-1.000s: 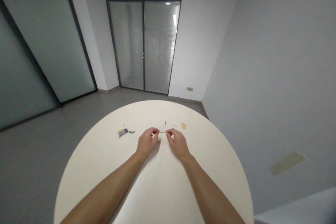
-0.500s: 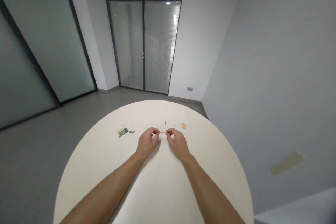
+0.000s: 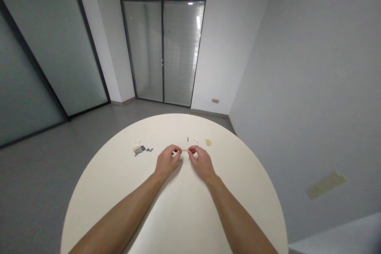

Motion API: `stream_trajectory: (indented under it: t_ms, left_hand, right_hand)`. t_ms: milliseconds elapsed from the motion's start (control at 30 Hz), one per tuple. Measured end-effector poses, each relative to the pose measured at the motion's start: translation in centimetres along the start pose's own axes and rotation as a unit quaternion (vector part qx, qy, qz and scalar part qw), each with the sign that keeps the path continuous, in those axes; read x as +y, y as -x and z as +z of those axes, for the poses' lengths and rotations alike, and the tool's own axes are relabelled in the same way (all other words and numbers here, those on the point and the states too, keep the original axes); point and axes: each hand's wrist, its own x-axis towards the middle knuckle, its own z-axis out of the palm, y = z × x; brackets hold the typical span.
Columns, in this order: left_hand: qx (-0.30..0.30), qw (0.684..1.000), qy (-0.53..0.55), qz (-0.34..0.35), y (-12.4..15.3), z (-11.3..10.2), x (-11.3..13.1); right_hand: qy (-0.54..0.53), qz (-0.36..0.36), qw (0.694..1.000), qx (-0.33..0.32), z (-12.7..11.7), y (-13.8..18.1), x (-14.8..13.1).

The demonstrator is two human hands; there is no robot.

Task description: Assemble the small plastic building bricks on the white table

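Observation:
Both of my hands meet over the far middle of a round cream table. My left hand and my right hand each pinch one end of a small thin tan strip, held level just above the tabletop. The fingers of both hands are curled closed around the strip's ends. A little pile of grey and tan flat pieces lies to the left of my left hand. A tan piece, a small white piece and a small grey piece lie just beyond my right hand.
The table's far edge is close behind the pieces. Beyond it are grey floor, a glass sliding door with blinds, and glass partitions on the left. A plain wall runs along the right side.
My hands have drawn slightly closer together on the strip; otherwise nothing has visibly moved.

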Motion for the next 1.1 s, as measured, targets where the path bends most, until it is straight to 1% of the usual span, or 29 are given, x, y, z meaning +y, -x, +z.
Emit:
stream_trajectory:
  t_ms: [367, 667, 933, 1100]
  left_hand:
    - [-0.001, 1.0, 0.012, -0.006, 0.01, 0.1, 0.0]
    - [0.001, 1.0, 0.012, 0.004, 0.07, 0.28, -0.3]
    - [-0.009, 1.0, 0.0, 0.005, 0.18, 0.07, -0.05]
    - [-0.01, 1.0, -0.005, 0.006, 0.14, 0.14, -0.14]
  right_hand:
    - [0.001, 0.001, 1.0, -0.012, -0.04, 0.0, -0.02]
    - [0.013, 0.003, 1.0, -0.016, -0.15, -0.03, -0.19]
    - [0.032, -0.013, 0.999, -0.027, -0.2, -0.08, -0.12]
    - [0.024, -0.015, 0.999, -0.024, -0.24, -0.06, -0.27]
